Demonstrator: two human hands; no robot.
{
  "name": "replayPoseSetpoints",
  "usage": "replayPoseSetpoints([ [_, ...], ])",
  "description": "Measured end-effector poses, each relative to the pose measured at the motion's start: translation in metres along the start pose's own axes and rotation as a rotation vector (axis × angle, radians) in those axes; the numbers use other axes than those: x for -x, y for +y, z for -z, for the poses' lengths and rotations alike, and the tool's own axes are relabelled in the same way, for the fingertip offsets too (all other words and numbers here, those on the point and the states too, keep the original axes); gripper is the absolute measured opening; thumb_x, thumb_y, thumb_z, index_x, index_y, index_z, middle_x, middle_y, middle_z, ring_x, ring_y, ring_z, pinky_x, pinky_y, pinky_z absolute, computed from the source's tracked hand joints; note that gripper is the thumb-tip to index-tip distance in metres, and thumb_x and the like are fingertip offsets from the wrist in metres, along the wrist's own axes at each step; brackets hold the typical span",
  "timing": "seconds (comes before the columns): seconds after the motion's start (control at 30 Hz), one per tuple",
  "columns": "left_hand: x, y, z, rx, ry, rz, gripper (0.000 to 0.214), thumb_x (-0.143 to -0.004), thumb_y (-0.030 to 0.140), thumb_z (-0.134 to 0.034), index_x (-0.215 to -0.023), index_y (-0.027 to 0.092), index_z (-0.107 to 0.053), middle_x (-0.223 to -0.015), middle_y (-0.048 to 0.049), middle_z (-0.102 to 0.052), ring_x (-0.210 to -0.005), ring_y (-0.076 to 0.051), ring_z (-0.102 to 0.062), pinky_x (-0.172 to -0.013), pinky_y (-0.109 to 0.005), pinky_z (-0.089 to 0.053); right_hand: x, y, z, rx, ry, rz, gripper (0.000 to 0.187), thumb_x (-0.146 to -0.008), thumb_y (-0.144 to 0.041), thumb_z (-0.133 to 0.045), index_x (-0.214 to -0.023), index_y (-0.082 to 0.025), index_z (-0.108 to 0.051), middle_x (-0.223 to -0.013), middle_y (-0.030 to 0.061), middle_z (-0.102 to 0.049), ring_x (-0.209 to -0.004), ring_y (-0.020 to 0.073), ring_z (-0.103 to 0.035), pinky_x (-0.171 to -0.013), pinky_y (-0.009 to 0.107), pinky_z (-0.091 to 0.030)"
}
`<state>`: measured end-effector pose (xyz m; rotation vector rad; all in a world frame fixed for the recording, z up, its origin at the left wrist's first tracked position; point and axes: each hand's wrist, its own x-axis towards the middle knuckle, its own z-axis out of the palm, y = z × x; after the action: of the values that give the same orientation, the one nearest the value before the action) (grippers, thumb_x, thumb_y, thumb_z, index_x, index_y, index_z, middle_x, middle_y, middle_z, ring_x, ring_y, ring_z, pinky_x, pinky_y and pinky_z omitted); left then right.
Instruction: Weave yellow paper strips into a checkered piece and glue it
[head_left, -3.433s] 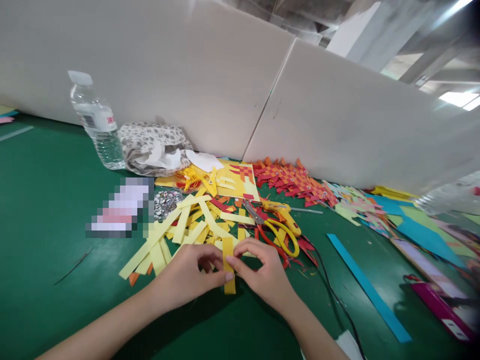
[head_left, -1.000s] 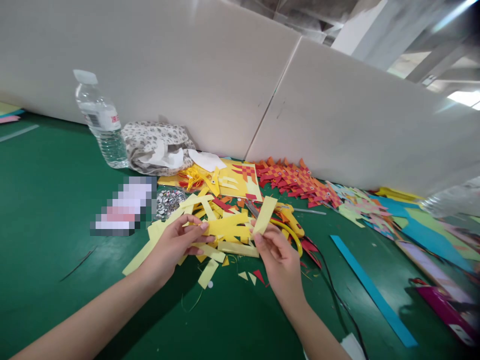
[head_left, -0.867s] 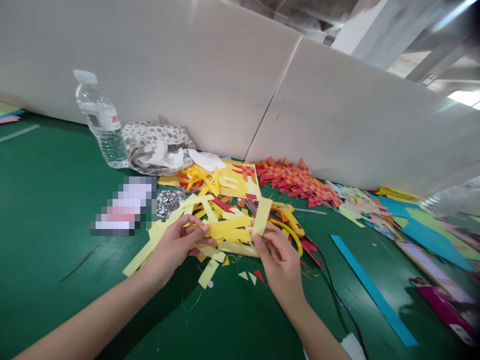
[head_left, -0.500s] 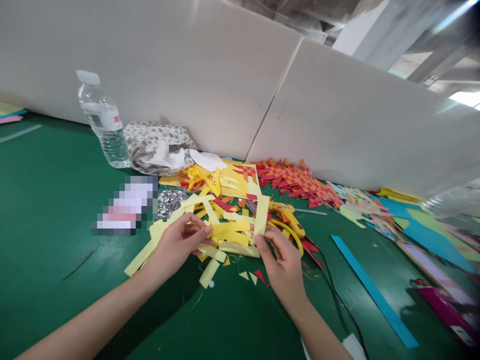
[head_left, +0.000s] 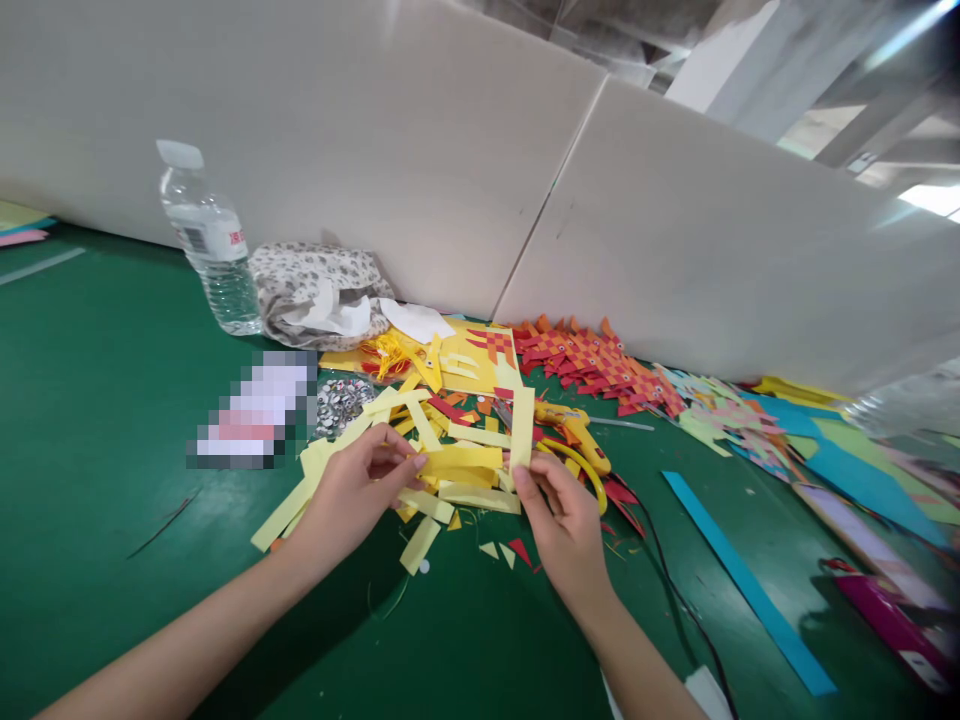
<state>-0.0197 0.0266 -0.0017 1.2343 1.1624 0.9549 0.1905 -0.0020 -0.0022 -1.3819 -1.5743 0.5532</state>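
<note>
In my left hand (head_left: 369,475), thumb and fingers pinch the left end of a bright yellow paper strip (head_left: 463,459), which lies level. My right hand (head_left: 561,510) pinches a pale yellow paper strip (head_left: 523,425) that stands upright, its lower end between thumb and fingers. The bright strip's right end comes close to the upright one; whether they touch I cannot tell. Beneath and behind both hands spreads a pile of loose pale yellow strips (head_left: 480,497). A yellow glue gun (head_left: 577,432) lies just beyond my right hand.
Woven red-orange paper fish (head_left: 585,360) are heaped by the grey partition (head_left: 337,130). A water bottle (head_left: 214,250), a patterned cloth bag (head_left: 322,285) and a bag of googly eyes (head_left: 343,402) stand left. A blue strip (head_left: 742,580) and black cord (head_left: 675,590) lie right.
The bright yellow strip in my left hand has tilted slightly to lie more level. Both hands keep their pinch and have hardly moved.
</note>
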Motion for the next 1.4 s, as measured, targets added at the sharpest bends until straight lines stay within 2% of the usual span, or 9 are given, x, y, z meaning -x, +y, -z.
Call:
replayPoseSetpoints([
  [0.37, -0.001, 0.000, -0.002, 0.359, 0.003, 0.266, 0.029, -0.072, 0.037, -0.067, -0.083, 0.020, -0.046, -0.080, -0.0042, -0.069, -0.088, -0.019, -0.066, -0.056, -0.016, -0.048, 0.006, -0.004, -0.005, -0.052, -0.016, -0.020, 0.012, -0.086, -0.030, -0.048, -0.086, -0.021, -0.055, -0.096, 0.0064, -0.063, -0.084, 0.0180, -0.059, -0.073, 0.027, -0.047],
  [0.7, 0.003, -0.001, -0.008, 0.476, -0.042, 0.307, 0.029, -0.072, 0.033, -0.068, -0.083, 0.021, -0.045, -0.080, -0.0025, -0.069, -0.091, -0.018, -0.066, -0.066, -0.018, -0.050, 0.012, -0.012, -0.007, 0.032, -0.206, 0.151, 0.010, -0.087, -0.022, -0.045, -0.087, -0.021, -0.055, -0.099, 0.0061, -0.062, -0.092, 0.0173, -0.058, -0.082, 0.028, -0.045],
  [0.83, 0.005, 0.000, -0.011, 0.463, -0.046, 0.334, 0.029, -0.071, 0.030, -0.070, -0.082, 0.020, -0.044, -0.077, -0.0010, -0.068, -0.084, -0.016, -0.066, -0.067, -0.020, -0.051, 0.012, -0.014, -0.009, 0.034, -0.290, 0.200, 0.011, -0.087, -0.019, -0.047, -0.091, -0.021, -0.057, -0.096, 0.0053, -0.063, -0.089, 0.0160, -0.059, -0.080, 0.026, -0.046],
  [0.97, 0.005, -0.001, -0.013, 0.408, -0.084, 0.286, 0.031, -0.069, 0.030, -0.070, -0.081, 0.020, -0.043, -0.069, 0.0032, -0.065, -0.074, -0.012, -0.065, -0.066, -0.021, -0.050, 0.011, -0.013, -0.012, 0.053, -0.359, 0.341, 0.011, -0.084, -0.016, -0.052, -0.089, -0.021, -0.060, -0.095, 0.0046, -0.065, -0.090, 0.0148, -0.060, -0.082, 0.026, -0.046],
  [1.03, 0.005, -0.003, -0.014, 0.391, -0.117, 0.246, 0.031, -0.069, 0.029, -0.070, -0.081, 0.021, -0.043, -0.064, 0.0056, -0.062, -0.069, -0.011, -0.063, -0.064, -0.021, -0.048, 0.010, -0.012, -0.012, 0.091, -0.333, 0.414, 0.008, -0.082, -0.017, -0.056, -0.087, -0.022, -0.061, -0.093, 0.0043, -0.065, -0.088, 0.0153, -0.060, -0.080, 0.028, -0.047],
  [1.13, 0.005, -0.005, -0.015, 0.367, -0.143, 0.200, 0.030, -0.070, 0.029, -0.068, -0.084, 0.021, -0.042, -0.060, 0.0076, -0.058, -0.063, -0.009, -0.060, -0.062, -0.021, -0.047, 0.008, -0.013, -0.009, 0.205, -0.140, 0.451, 0.019, -0.073, -0.024, -0.067, -0.091, -0.023, -0.061, -0.089, 0.0049, -0.061, -0.085, 0.0184, -0.058, -0.076, 0.032, -0.047],
  [1.23, 0.006, -0.008, -0.016, 0.312, -0.205, 0.198, 0.028, -0.071, 0.026, -0.065, -0.086, 0.021, -0.042, -0.062, 0.0065, -0.059, -0.061, -0.009, -0.058, -0.062, -0.023, -0.046, 0.006, -0.014, -0.003, 0.308, 0.026, 0.407, 0.037, -0.066, -0.032, -0.073, -0.098, -0.022, -0.058, -0.095, 0.0071, -0.059, -0.092, 0.0230, -0.055, -0.081, 0.038, -0.045],
  [1.3, 0.007, -0.010, -0.017, 0.253, -0.265, 0.202, 0.025, -0.073, 0.025, -0.062, -0.087, 0.021, -0.042, -0.061, 0.0064, -0.057, -0.059, -0.009, -0.055, -0.060, -0.023, -0.045, 0.004, -0.014, -0.001, 0.283, -0.004, 0.308, 0.036, -0.071, -0.034, -0.068, -0.102, -0.022, -0.055, -0.100, 0.0078, -0.059, -0.098, 0.0239, -0.054, -0.086, 0.040, -0.043],
  [1.4, 0.009, -0.015, -0.019, 0.159, -0.351, 0.178, 0.021, -0.075, 0.026, -0.059, -0.089, 0.022, -0.043, -0.059, 0.0075, -0.053, -0.053, -0.009, -0.050, -0.054, -0.023, -0.042, 0.002, -0.013, -0.001, 0.142, -0.153, 0.067, 0.037, -0.078, -0.032, -0.059, -0.113, -0.023, -0.048, -0.100, 0.0058, -0.062, -0.099, 0.0213, -0.056, -0.090, 0.038, -0.042],
])
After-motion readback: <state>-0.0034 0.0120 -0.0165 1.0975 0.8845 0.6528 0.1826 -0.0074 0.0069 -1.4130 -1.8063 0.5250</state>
